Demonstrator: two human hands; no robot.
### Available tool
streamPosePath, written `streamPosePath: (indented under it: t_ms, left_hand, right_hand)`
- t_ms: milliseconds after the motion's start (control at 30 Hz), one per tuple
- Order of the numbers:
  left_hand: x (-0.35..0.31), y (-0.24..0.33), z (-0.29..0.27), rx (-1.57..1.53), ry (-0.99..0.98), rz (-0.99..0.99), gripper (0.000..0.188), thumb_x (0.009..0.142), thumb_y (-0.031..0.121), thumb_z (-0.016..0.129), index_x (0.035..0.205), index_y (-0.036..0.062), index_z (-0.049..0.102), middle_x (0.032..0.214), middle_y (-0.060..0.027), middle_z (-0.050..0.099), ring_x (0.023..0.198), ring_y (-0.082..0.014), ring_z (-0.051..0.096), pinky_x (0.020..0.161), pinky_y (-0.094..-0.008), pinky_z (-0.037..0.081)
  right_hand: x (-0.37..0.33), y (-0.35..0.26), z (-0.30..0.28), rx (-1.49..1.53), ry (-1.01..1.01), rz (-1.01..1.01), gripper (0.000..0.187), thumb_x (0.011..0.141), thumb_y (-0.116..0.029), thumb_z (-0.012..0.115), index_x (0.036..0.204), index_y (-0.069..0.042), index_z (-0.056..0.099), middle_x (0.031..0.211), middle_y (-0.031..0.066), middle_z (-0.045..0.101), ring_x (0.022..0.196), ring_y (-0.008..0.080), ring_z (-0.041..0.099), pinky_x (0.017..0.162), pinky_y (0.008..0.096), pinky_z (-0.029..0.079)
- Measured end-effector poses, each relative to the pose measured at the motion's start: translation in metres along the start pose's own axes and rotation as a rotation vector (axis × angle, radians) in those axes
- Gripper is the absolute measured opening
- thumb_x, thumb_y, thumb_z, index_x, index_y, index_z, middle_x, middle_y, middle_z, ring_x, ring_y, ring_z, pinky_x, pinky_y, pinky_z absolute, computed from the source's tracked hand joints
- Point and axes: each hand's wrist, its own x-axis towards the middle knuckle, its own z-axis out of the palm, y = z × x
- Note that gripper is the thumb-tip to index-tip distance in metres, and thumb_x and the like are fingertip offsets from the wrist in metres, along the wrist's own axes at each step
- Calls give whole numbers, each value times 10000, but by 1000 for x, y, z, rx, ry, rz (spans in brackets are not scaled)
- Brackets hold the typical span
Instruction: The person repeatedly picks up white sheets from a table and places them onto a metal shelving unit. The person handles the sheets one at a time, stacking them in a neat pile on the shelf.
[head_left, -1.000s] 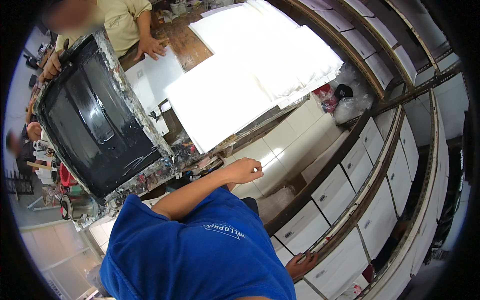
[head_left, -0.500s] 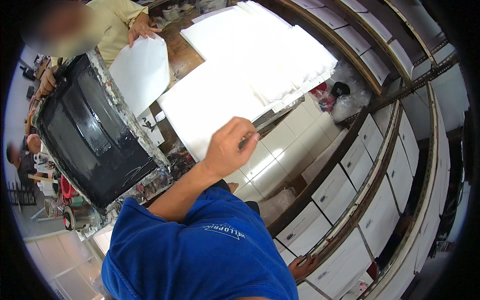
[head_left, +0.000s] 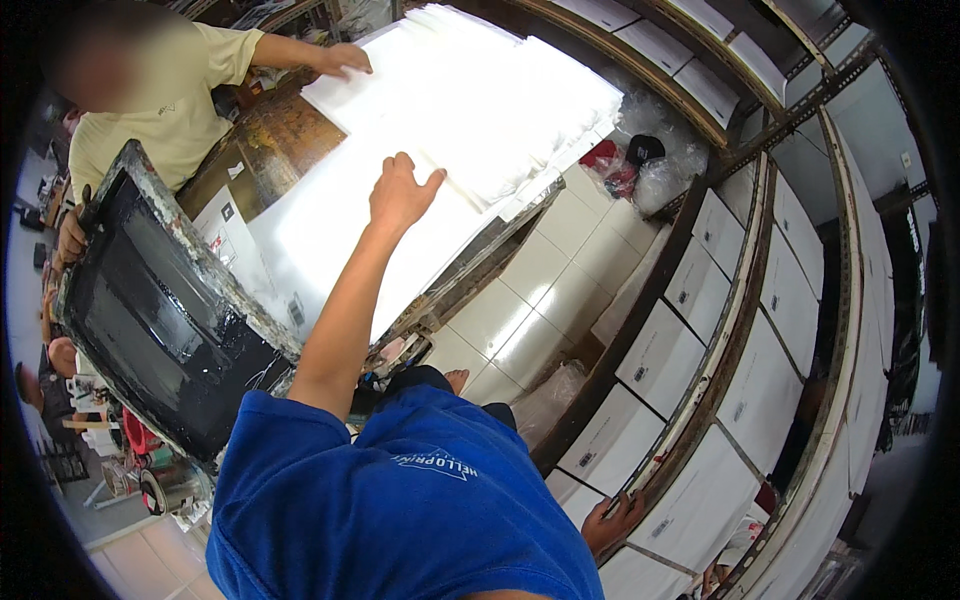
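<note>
My left hand (head_left: 402,195) reaches over a pile of white sheets (head_left: 480,110), its fingers stretched and the thumb apart. Nothing shows in it; whether it touches the top sheet, I cannot tell. At lower right my right hand (head_left: 612,522) rests its fingers on the edge of a rack (head_left: 650,470) that bears white sheets. Across the table, a co-worker's hand (head_left: 345,62) lies at the far left corner of the pile, slightly blurred. The co-worker's other hand (head_left: 72,238) holds a black-inked printing screen frame (head_left: 170,300), tilted up at the left.
A white sheet with small printed marks (head_left: 235,235) lies beside the frame, on the brown table (head_left: 275,150). Curved racks of white sheets (head_left: 700,330) line the right. Clear plastic bags (head_left: 660,185) and a black cap (head_left: 645,150) lie beyond the tiled floor (head_left: 530,270).
My left hand has opened and moved up and left, over the sheets. The co-worker's hand has let go of a raised white sheet and moved right to the pile. The view has shifted.
</note>
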Motion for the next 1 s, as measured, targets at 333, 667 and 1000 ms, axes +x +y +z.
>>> streamPosePath:
  t_ms: [333, 667, 1000]
  left_hand:
    - [18, -22, 49, 46, -174, -138, 549, 740, 147, 630, 1168, -91, 383, 1011, -292, 594, 949, -410, 614, 844, -445, 508]
    - [-9, -29, 49, -195, 5, 122, 440, 704, 88, 602, 1109, -49, 496, 891, -246, 631, 862, -346, 636, 802, -405, 494]
    - [-253, 84, -9, -401, -443, 637, 117, 780, -17, 579, 881, -17, 520, 690, -83, 495, 591, -153, 460, 570, -283, 415]
  right_hand:
    - [0, -4, 2, 10, 1, 39, 235, 837, -104, 549, 1021, 38, 583, 1235, 222, 480, 1161, 403, 455, 966, 522, 381]
    - [-9, 4, 0, 66, -20, 151, 309, 760, -80, 620, 1058, 0, 610, 1260, 216, 477, 1180, 410, 440, 997, 521, 361]
    - [80, -123, -31, 1297, -231, 260, 494, 883, -168, 619, 1320, -49, 423, 1248, 119, 509, 1156, 230, 519, 959, 371, 451]
